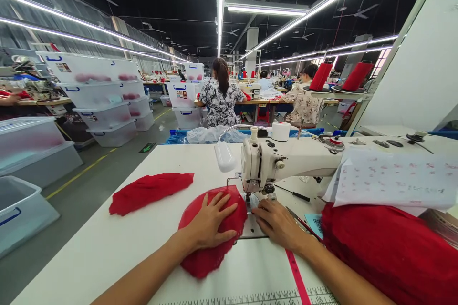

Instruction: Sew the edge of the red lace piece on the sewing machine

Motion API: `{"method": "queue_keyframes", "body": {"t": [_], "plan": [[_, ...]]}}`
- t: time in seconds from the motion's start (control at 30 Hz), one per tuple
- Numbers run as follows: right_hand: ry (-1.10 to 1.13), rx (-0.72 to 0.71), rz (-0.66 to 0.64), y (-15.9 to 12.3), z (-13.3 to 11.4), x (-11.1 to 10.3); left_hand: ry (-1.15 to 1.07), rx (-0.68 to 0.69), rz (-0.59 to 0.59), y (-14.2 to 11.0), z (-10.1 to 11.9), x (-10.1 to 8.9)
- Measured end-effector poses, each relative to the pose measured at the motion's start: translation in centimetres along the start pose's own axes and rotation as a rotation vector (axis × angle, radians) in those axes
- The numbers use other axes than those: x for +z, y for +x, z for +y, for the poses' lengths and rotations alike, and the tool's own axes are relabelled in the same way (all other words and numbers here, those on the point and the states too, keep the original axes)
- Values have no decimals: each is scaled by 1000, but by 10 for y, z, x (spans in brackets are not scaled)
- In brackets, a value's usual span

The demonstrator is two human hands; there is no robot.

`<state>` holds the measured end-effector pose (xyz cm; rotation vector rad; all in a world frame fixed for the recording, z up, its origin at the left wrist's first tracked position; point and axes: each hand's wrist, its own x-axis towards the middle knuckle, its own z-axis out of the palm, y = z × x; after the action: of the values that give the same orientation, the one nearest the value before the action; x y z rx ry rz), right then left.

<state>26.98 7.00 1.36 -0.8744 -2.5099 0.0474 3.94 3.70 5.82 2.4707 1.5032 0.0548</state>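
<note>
My left hand (213, 221) lies flat with fingers spread on a rounded piece of sheer red fabric (200, 262), just left of the needle area of a white sewing machine (296, 155). The fabric's right edge reaches the presser foot (248, 198). To the right of the foot, my right hand (277, 224) rests at the metal plate with its fingers bent and close together; whatever is between the fingertips is hidden. A red strip (296, 276) runs from beneath my right forearm toward the table's front edge.
Another red fabric piece (150, 192) lies on the left of the white table (143, 248). A red fabric pile (390, 248) sits at right under paper sheets (397, 178). A screwdriver (295, 194) lies behind my right hand. Plastic bins (96, 88) stand left; people sit ahead.
</note>
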Motion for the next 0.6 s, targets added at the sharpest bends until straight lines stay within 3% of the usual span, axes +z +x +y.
{"method": "queue_keyframes", "body": {"t": [0.1,0.17,0.3,0.4,0.6], "plan": [[-15,-31,45,-1,0,2,-58,-5,-29,-25,3,-4],[-34,-60,92,-2,0,4,-147,-28,27,-46,-1,-7],[-43,-106,162,-4,0,6,-263,-397,290,-86,-20,-11],[-93,-109,126,-2,0,6,-213,-597,323,-107,-27,-12],[-237,-31,-23,7,-12,-6,-130,-557,353,-110,-29,6]]}}
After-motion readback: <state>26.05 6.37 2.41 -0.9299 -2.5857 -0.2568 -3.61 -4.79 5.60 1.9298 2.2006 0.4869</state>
